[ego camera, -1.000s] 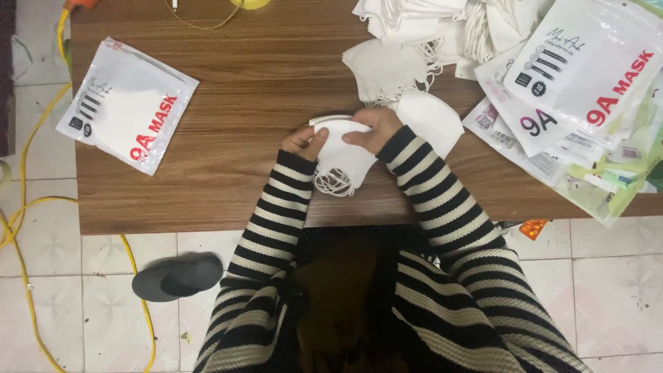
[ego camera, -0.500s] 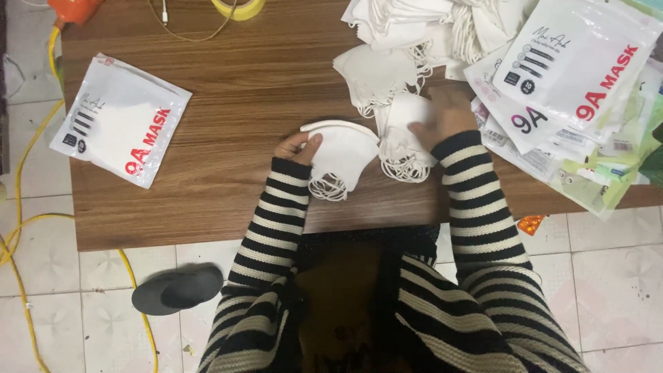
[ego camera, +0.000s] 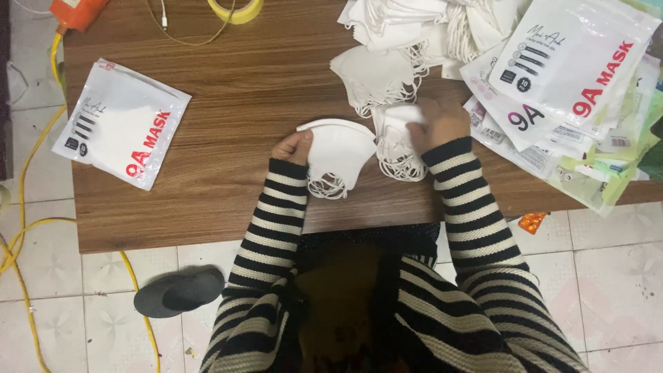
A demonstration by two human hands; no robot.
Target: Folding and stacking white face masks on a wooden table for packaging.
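My left hand [ego camera: 293, 146] grips the left edge of a stack of folded white face masks [ego camera: 338, 153] resting on the wooden table [ego camera: 228, 103], their ear loops hanging toward me. My right hand [ego camera: 435, 123] is closed on another white mask [ego camera: 396, 135] lying just right of that stack, its loops bunched below. Beyond it lies a loose pile of white masks [ego camera: 414, 34].
A white mask pouch [ego camera: 121, 123] lies at the table's left. Several more pouches [ego camera: 573, 76] are heaped at the right. A yellow tape roll [ego camera: 238, 10] and a cable sit at the far edge. A dark slipper [ego camera: 179, 291] and yellow cord [ego camera: 27, 228] are on the tiled floor.
My right hand left the stack, reached right toward the pile and took hold of a separate mask. My left hand stayed on the stack.
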